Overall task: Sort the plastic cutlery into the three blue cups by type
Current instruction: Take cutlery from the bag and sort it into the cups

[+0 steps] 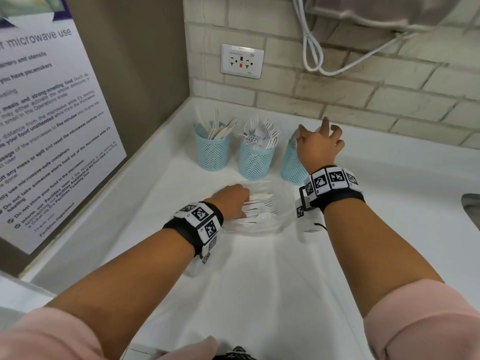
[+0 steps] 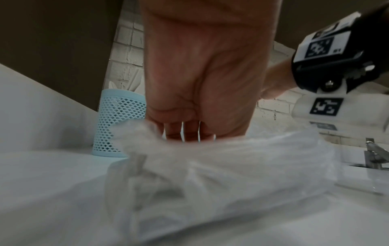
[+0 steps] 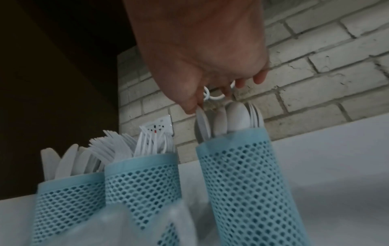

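Three blue mesh cups stand in a row on the white counter. The left cup (image 1: 211,152) (image 3: 69,208) holds knives, the middle cup (image 1: 255,162) (image 3: 143,183) forks, the right cup (image 1: 292,170) (image 3: 242,183) spoons. My right hand (image 1: 319,144) hovers over the right cup with its fingers spread. Its thumb tip touches the top of one spoon (image 3: 203,123) standing in that cup. My left hand (image 1: 233,201) reaches into a clear plastic bag (image 1: 259,228) (image 2: 231,166) of white cutlery (image 1: 262,206) in front of the cups. The bag and the hand hide its fingertips.
A brick wall with a wall socket (image 1: 242,61) and a looped white cable (image 1: 311,48) rises behind the cups. A microwave notice (image 1: 52,126) covers the left wall. A sink edge (image 1: 471,209) and a tap (image 2: 374,154) lie to the right.
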